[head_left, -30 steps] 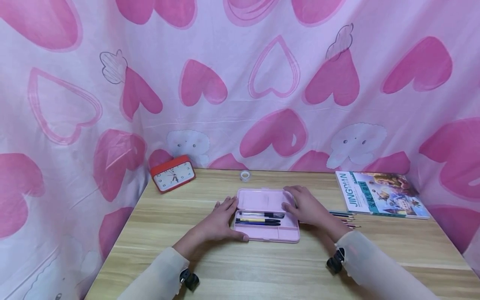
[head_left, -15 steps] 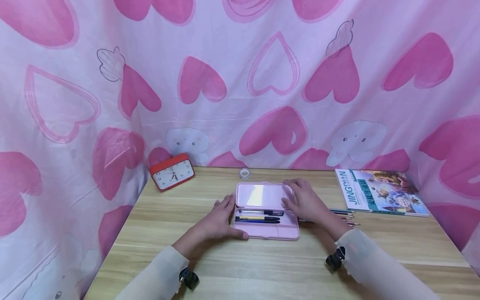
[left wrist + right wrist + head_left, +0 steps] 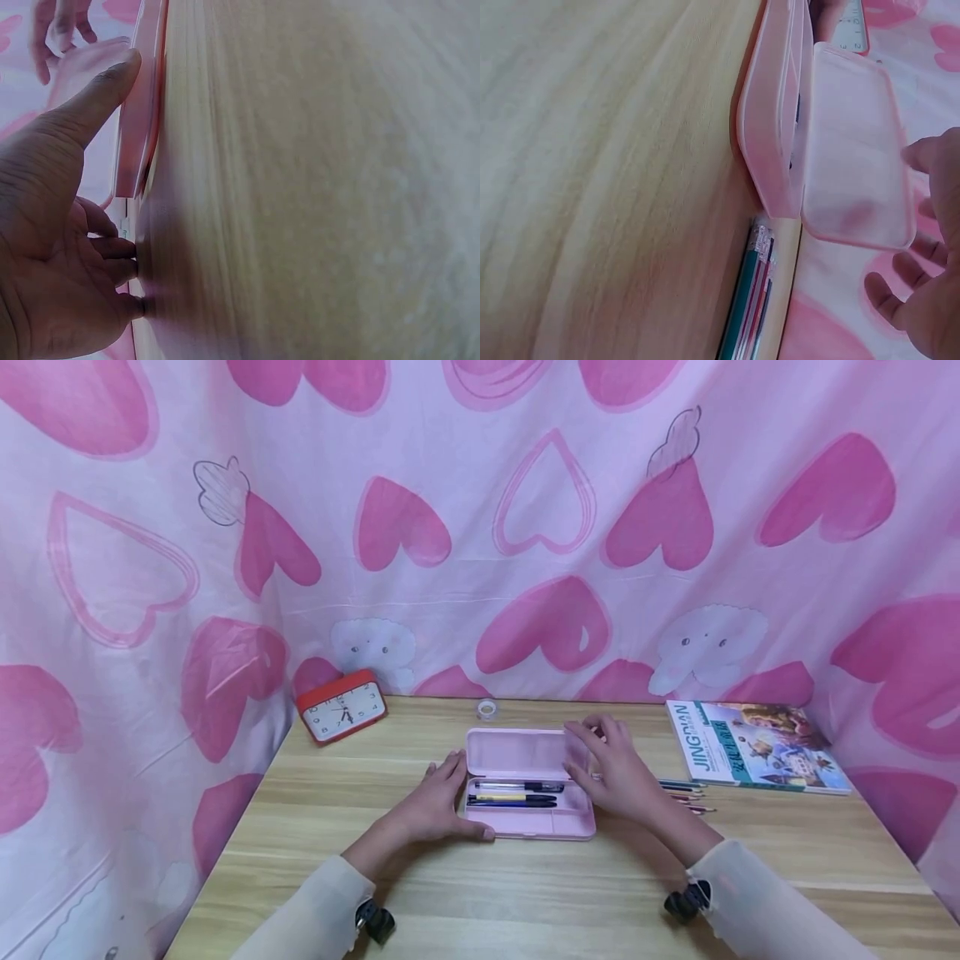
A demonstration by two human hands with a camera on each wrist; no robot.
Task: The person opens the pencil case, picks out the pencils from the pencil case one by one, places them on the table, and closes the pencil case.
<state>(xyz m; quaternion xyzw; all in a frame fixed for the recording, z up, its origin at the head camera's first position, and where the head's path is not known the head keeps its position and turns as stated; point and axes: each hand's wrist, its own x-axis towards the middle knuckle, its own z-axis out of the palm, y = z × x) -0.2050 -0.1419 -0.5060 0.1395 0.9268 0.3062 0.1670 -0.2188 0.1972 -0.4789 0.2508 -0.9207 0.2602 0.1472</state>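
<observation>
A pink pencil case [image 3: 573,826] lies with its lid raised on the wooden table. Inside the tray are a clear pen with a black grip [image 3: 517,787], a yellow pen [image 3: 501,797] and a dark pen [image 3: 517,804]. My left hand [image 3: 429,806] braces the case's left end, its extended thumb along the front wall and its relaxed fingers by the side on the tabletop. At the lid's [image 3: 855,150] right end is my right hand [image 3: 617,777], thumb at the lid's edge, the other fingers spread and apart from it in the right wrist view.
Several pencils [image 3: 750,292] lie on the table [image 3: 525,902] just right of the case. A magazine [image 3: 757,747] rests at the back right. A red clock [image 3: 342,707] and a small tape roll [image 3: 487,709] stand near the heart-patterned curtain [image 3: 465,510].
The bright glare on the lid half a second ago is gone. My right wrist has shifted slightly right and its fingers have lifted and spread more. My left hand keeps its place.
</observation>
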